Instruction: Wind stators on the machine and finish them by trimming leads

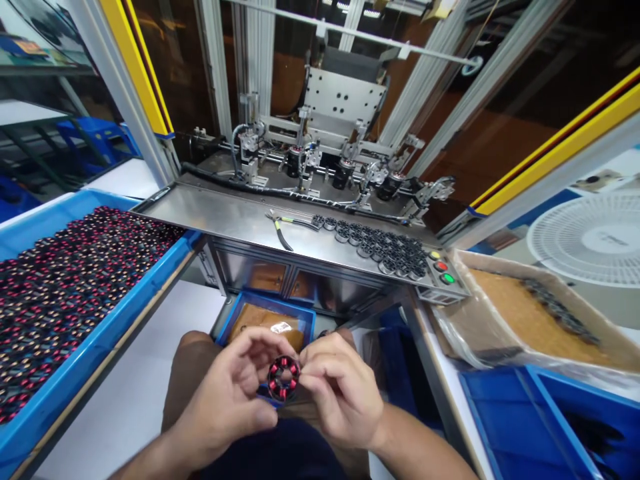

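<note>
A small round wound coil part (283, 378), black with red windings, is held between both hands low in the middle of the head view. My left hand (227, 393) grips its left edge with thumb and curled fingers. My right hand (340, 390) pinches its right edge. Both hands hover above my lap, in front of a small blue bin (305, 319) under the machine's shelf.
A big blue tray (125, 303) of several red-wound coils lies at left. The steel shelf (225, 217) carries pliers (283, 227), a pile of black rings (385, 243) and coloured buttons (441, 267). A lined cardboard box (525, 320) and blue bins (525, 420) sit at right, a white fan (590, 237) behind.
</note>
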Demonstrator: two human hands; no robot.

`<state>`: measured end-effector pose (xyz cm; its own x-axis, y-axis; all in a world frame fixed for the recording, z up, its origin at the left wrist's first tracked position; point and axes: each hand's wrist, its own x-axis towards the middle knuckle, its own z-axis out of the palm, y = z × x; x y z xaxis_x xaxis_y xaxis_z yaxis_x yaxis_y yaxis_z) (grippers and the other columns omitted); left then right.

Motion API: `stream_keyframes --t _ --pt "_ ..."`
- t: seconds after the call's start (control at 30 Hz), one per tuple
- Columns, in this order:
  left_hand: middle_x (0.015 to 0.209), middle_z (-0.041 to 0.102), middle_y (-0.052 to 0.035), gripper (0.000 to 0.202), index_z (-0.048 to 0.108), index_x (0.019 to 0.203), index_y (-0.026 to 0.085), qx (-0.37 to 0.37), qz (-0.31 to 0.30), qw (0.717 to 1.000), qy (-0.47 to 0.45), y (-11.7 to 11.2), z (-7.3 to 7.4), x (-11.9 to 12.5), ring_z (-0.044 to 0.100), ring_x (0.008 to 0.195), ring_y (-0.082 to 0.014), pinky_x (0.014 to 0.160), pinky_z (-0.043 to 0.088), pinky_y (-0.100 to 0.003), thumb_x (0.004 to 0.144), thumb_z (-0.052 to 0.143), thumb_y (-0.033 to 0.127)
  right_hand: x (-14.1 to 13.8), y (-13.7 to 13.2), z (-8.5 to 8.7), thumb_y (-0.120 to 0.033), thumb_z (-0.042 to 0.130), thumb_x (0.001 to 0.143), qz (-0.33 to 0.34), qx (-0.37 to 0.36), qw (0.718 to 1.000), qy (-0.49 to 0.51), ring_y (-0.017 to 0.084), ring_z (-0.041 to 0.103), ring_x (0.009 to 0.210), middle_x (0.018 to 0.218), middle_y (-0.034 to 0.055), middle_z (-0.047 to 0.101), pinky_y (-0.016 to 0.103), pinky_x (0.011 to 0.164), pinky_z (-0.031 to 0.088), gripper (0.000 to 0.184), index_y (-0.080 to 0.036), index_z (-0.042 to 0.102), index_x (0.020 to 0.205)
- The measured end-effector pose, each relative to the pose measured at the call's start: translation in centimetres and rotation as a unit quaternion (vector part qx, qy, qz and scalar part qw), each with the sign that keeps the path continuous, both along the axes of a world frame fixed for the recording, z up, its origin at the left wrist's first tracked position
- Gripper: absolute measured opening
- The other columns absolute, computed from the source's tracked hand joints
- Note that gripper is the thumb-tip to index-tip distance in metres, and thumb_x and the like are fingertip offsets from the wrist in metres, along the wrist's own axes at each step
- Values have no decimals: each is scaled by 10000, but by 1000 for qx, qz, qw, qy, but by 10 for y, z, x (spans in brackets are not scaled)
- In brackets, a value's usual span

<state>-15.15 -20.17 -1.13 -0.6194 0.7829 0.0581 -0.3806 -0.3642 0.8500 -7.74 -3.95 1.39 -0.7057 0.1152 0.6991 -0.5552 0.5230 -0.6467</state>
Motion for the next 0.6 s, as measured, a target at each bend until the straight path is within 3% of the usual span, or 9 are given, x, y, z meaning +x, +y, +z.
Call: stream_keyframes --t 0.1,0.2,0.37,0.43,0.6 --pt "792 708 -67 365 648 974 155 -43 -113 989 -83 7 -1 0 700 716 -173 630 552 -244 772 751 441 1 8 3 -165 541 926 -10 70 997 31 154 633 676 750 43 624 273 594 557 81 -199 608 959" --pt "780 720 -49 332 665 981 161 -48 -74 992 -91 7 0 1 692 682 -146 618 550 -228 765 773 389 0 17 4 -157 590 882 28 76 995 52 165 632 691 770 44 620 299 620 570 134 -199 602 1009" --pt "814 752 -50 339 691 989 178 -59 -39 994 -79 2 10 1 682 686 -131 661 558 -237 740 798 381 -4 33 7 -341 819 722 39 1 999 20 259 601 968 1083 134 594 437 791 558 718 -211 466 1334" --pt "811 751 -46 343 695 978 178 -62 -35 995 -75 2 12 1 678 675 -128 662 558 -239 730 804 389 -5 34 10 -361 830 716 69 2 998 -4 226 612 898 1028 109 608 385 746 558 660 -218 534 1288" --pt "773 732 -37 348 685 980 173 -65 -42 994 -74 2 9 3 691 699 -148 650 559 -243 733 803 388 -4 27 20 -246 728 834 82 37 996 8 161 639 713 814 63 658 293 627 547 236 -188 691 1060"
